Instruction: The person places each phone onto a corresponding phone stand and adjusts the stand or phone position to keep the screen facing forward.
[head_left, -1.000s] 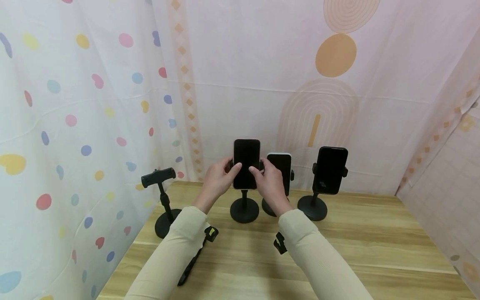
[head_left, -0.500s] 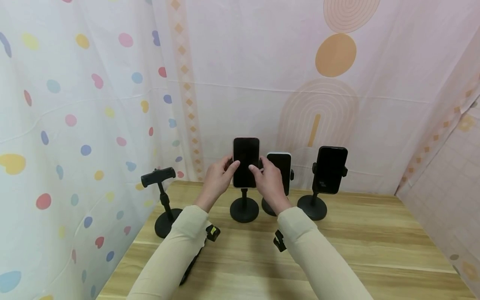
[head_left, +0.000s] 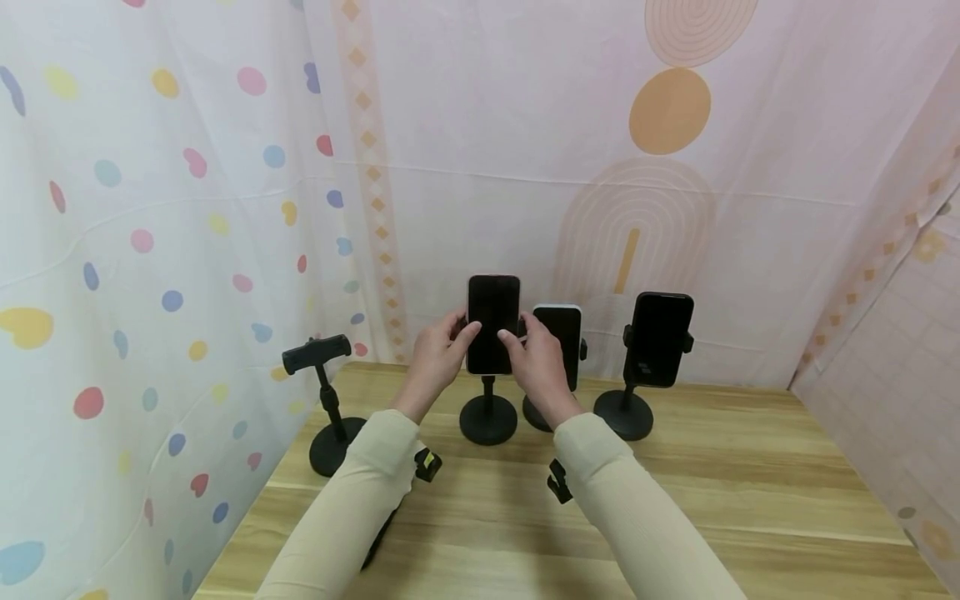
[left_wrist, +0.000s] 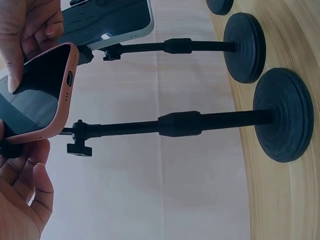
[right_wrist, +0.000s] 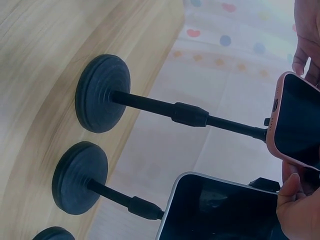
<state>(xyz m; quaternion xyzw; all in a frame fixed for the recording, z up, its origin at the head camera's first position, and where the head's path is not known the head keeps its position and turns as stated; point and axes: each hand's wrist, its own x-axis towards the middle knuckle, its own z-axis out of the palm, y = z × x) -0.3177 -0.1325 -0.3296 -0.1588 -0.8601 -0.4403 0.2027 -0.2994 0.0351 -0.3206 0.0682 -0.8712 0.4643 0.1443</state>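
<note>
Across the bottom of the frame we see a wooden table (head_left: 750,500) with pale, streaked grain. Directly on it, all round and black, we count a left stand base (head_left: 327,451) at lower left, a middle stand base (head_left: 488,425) below centre, a partly hidden stand base (head_left: 537,417) just beside it, and a right stand base (head_left: 624,421) lower right of centre, all sitting flat.

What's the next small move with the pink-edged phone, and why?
Probably ease the right grip slightly, the left grip steadying the pink-edged phone: it sits upright atop the black stand with a clamp end at its edge, but whether the clamp holds is hidden, so test before letting go.
</note>
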